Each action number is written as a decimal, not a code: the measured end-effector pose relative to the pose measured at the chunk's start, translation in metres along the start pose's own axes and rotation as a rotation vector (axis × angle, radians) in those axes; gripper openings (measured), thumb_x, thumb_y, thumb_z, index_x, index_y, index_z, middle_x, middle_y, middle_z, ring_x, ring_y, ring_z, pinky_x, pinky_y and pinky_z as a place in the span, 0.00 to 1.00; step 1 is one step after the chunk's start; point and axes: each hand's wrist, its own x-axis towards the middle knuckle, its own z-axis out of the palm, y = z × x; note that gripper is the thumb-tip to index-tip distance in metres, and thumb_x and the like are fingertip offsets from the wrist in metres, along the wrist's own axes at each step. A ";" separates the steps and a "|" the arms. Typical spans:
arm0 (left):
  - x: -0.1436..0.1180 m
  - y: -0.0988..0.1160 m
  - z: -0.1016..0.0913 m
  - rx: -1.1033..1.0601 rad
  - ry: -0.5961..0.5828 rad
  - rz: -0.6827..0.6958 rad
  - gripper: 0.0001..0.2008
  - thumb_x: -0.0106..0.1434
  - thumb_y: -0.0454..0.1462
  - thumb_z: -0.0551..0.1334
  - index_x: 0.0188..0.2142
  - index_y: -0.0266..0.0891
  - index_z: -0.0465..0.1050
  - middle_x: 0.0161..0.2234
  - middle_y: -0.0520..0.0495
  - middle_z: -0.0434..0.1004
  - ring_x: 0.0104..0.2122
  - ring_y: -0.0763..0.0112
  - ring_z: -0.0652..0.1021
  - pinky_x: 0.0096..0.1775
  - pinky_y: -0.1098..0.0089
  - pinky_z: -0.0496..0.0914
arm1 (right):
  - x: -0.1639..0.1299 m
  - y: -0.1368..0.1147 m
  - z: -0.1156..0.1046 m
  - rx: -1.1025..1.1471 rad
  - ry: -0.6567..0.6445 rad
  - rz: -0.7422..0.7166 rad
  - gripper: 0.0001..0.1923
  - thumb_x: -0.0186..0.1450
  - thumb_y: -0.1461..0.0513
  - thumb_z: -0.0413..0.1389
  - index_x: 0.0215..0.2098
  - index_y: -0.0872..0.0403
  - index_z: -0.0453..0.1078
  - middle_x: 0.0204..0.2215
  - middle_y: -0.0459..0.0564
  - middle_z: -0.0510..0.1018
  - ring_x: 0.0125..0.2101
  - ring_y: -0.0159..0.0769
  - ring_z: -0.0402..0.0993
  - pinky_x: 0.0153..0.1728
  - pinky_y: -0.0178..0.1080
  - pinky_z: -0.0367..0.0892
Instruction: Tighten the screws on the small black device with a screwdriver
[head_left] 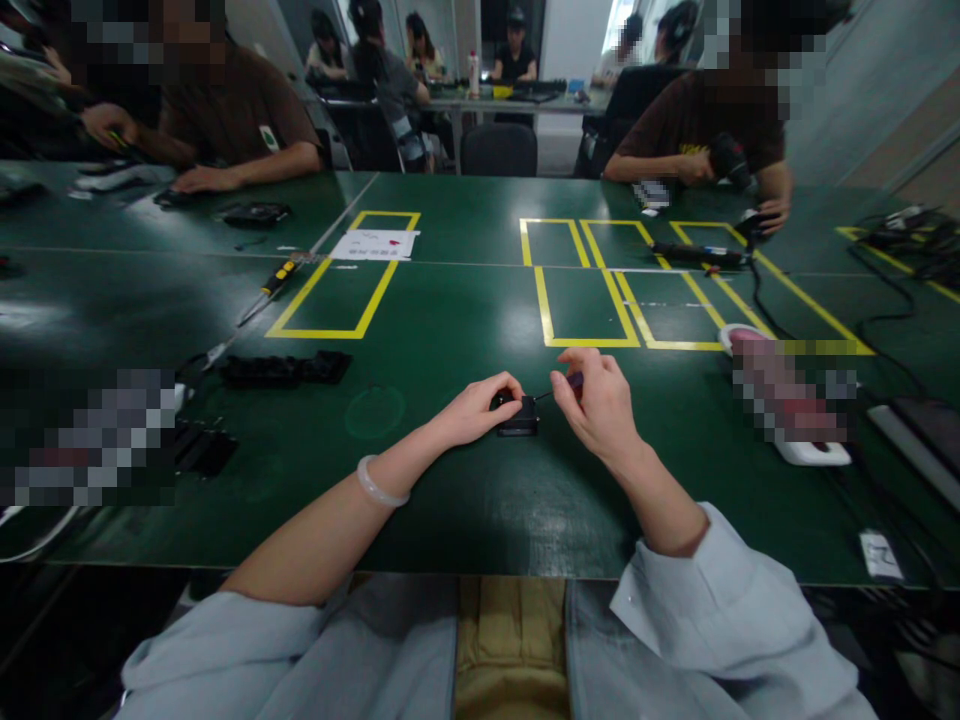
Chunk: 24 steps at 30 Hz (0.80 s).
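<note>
Green matting marked with yellow tape rectangles covers the long worktop, and other people sit at work along its far edge at the top of the frame.

Just below the middle of the frame a small black part lies on the worktop, its long axis running roughly left to right. The left hand comes in from the lower left with the forearm angled up and to the right, a pale bangle at the wrist; its grip is partly closed over the left end of the black part, fingers curled on top and pinning it to the worktop. The right hand comes in from the lower right, wrist bent, palm turned toward the left. Its thumb and fingers are pinched shut on a thin screwdriver with a dark purplish handle; the shaft slants down and to the left, so the tip meets the right upper edge of the black part. Both hands are thus at the part, the left on it, the right just beside it at the tool's length.

A tray of black parts lies left of centre, a yellow-handled screwdriver further up.
</note>
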 end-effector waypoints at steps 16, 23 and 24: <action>0.000 0.001 -0.001 0.007 0.004 0.008 0.07 0.66 0.38 0.57 0.40 0.38 0.69 0.38 0.48 0.74 0.38 0.69 0.74 0.43 0.68 0.68 | 0.000 0.000 0.001 0.019 -0.014 0.034 0.09 0.66 0.63 0.47 0.44 0.52 0.64 0.26 0.46 0.72 0.27 0.36 0.66 0.36 0.41 0.63; 0.000 0.000 0.000 -0.002 0.007 0.003 0.07 0.66 0.39 0.57 0.40 0.38 0.69 0.38 0.47 0.74 0.38 0.69 0.74 0.43 0.68 0.68 | 0.000 0.000 0.000 0.018 -0.023 0.019 0.08 0.68 0.59 0.48 0.44 0.52 0.64 0.27 0.46 0.72 0.28 0.35 0.66 0.37 0.41 0.63; 0.000 -0.001 0.000 -0.003 0.006 0.004 0.07 0.66 0.39 0.57 0.40 0.38 0.69 0.38 0.47 0.74 0.38 0.68 0.74 0.43 0.68 0.68 | 0.000 0.000 0.000 0.020 -0.023 0.020 0.08 0.68 0.58 0.48 0.43 0.52 0.64 0.27 0.46 0.72 0.28 0.35 0.66 0.37 0.41 0.63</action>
